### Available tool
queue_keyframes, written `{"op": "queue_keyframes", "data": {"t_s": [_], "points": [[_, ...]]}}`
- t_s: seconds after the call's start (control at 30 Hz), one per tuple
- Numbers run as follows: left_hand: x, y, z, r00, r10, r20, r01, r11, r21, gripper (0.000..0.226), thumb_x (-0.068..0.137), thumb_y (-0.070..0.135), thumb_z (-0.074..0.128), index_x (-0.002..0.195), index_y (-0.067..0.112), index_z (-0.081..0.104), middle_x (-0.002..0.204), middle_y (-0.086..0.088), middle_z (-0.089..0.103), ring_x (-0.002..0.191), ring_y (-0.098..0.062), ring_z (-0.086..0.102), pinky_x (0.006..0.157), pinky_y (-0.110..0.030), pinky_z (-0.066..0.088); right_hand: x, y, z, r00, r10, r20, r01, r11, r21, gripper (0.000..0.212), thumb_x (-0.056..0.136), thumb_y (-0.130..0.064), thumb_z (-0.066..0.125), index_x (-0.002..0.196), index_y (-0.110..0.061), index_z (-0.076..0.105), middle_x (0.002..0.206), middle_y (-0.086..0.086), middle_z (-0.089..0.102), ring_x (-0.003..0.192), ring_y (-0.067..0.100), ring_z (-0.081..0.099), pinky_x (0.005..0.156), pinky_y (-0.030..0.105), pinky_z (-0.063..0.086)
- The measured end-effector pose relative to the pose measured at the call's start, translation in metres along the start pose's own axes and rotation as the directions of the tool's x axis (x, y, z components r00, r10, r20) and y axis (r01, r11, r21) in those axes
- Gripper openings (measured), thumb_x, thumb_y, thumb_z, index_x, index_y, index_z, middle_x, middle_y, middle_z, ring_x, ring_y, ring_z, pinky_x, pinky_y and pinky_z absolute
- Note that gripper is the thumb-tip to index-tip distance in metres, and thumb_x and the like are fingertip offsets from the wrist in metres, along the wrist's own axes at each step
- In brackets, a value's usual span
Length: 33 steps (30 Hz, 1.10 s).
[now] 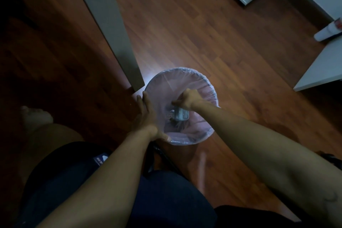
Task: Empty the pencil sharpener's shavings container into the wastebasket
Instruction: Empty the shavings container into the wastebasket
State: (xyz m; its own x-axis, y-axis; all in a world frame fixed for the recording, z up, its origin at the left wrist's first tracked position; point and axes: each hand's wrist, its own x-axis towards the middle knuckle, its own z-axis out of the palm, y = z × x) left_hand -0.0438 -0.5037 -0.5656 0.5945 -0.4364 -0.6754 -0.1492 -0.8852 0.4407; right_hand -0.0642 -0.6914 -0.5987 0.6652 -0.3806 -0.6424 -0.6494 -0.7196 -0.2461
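A round wastebasket [187, 77] lined with a pale plastic bag stands on the wooden floor below me. My right hand [187, 99] reaches over its opening and grips a small clear shavings container [180, 114], held low inside the basket. Dark shavings lie at the bottom beside the container. My left hand [148, 116] lies flat along the basket's left rim, fingers stretched out and thumb on the near edge. The sharpener body is not in view.
A grey table leg [111, 24] comes down just left of the basket. White furniture panels [322, 68] stand at the right and top right, with a white roll [328, 30] lying there. My knees and a black chair seat fill the bottom.
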Motion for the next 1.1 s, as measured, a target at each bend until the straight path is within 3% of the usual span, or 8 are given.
{"op": "queue_keyframes", "data": {"t_s": [0.23,0.33,0.47,0.53,0.7,0.8,0.87,1.1], "points": [[-0.004,0.005,-0.006,0.999,-0.032,-0.006,0.032,0.998,-0.057,0.163,0.047,0.039,0.094,0.146,0.020,-0.034,0.160,-0.006,-0.033,0.153,-0.036,0.004,0.119,-0.051,0.023,-0.011,-0.006,-0.014,1.000,-0.008,0.001,0.008,1.000,-0.021,0.048,0.088,-0.049,0.059,0.117,-0.013,0.072,0.120,0.008,0.070,0.108,0.028,0.064,0.091,0.035,0.050],[-0.006,0.011,-0.016,0.996,-0.060,-0.060,0.056,0.996,-0.064,0.154,0.050,0.050,0.090,0.152,0.018,-0.021,0.165,-0.009,-0.020,0.153,-0.032,-0.002,0.120,-0.051,0.015,-0.019,-0.012,-0.028,1.000,-0.023,0.000,0.023,0.999,-0.028,0.049,0.089,-0.049,0.056,0.113,-0.011,0.073,0.119,0.010,0.071,0.106,0.028,0.065,0.093,0.036,0.051],[-0.017,0.017,-0.037,0.987,-0.044,-0.158,0.032,0.997,-0.076,0.102,0.060,0.057,0.078,0.147,0.023,0.037,0.152,-0.010,0.044,0.139,-0.031,0.041,0.109,-0.044,0.041,-0.037,-0.024,-0.053,0.999,-0.034,-0.019,0.033,0.999,-0.033,0.048,0.090,-0.049,0.052,0.106,-0.011,0.076,0.113,0.010,0.072,0.103,0.028,0.064,0.089,0.035,0.052],[-0.030,0.023,-0.049,0.983,-0.029,-0.179,0.011,0.995,-0.101,0.076,0.072,0.047,0.074,0.138,0.018,0.050,0.141,-0.012,0.057,0.127,-0.032,0.055,0.100,-0.041,0.050,-0.051,-0.032,-0.068,0.997,-0.049,-0.066,0.048,0.999,-0.006,0.047,0.087,-0.050,0.056,0.103,-0.012,0.077,0.107,0.011,0.073,0.100,0.028,0.065,0.086,0.035,0.053],[-0.072,0.047,-0.093,0.972,0.003,-0.234,-0.024,0.996,-0.090,0.056,0.082,0.043,0.065,0.127,0.009,0.061,0.130,-0.014,0.064,0.118,-0.033,0.060,0.094,-0.036,0.050,-0.097,-0.058,-0.114,0.976,-0.111,-0.190,0.136,0.982,0.128,0.048,0.086,-0.050,0.060,0.096,-0.006,0.076,0.084,0.011,0.064,0.078,0.026,0.059,0.066,0.030,0.046],[-0.106,0.062,-0.123,0.965,0.051,-0.259,-0.086,0.988,-0.129,0.078,0.068,0.063,0.056,0.126,0.012,0.062,0.129,-0.012,0.066,0.116,-0.032,0.063,0.099,-0.041,0.050,-0.136,-0.074,-0.147,0.951,-0.133,-0.281,0.189,0.964,0.185,0.052,0.084,-0.054,0.057,0.103,-0.009,0.076,0.089,0.011,0.063,0.087,0.027,0.061,0.070,0.026,0.042],[-0.134,0.071,-0.143,0.948,0.082,-0.306,-0.126,0.984,-0.126,0.071,0.072,0.060,0.058,0.123,0.011,0.064,0.123,-0.010,0.069,0.111,-0.030,0.065,0.095,-0.040,0.052,-0.167,-0.083,-0.168,0.935,-0.161,-0.315,0.237,0.946,0.221,0.051,0.084,-0.055,0.056,0.105,-0.014,0.076,0.095,0.009,0.065,0.090,0.026,0.059,0.073,0.026,0.042],[-0.247,0.088,-0.210,0.795,0.233,-0.561,-0.259,0.965,0.034,0.040,0.081,0.048,0.064,0.103,0.017,0.076,0.110,-0.005,0.076,0.110,-0.024,0.066,0.092,-0.037,0.053,-0.270,-0.132,-0.239,0.838,-0.330,-0.435,0.458,0.859,0.230,0.043,0.087,-0.049,0.056,0.104,-0.014,0.075,0.096,0.009,0.067,0.081,0.025,0.063,0.063,0.032,0.056]]}}
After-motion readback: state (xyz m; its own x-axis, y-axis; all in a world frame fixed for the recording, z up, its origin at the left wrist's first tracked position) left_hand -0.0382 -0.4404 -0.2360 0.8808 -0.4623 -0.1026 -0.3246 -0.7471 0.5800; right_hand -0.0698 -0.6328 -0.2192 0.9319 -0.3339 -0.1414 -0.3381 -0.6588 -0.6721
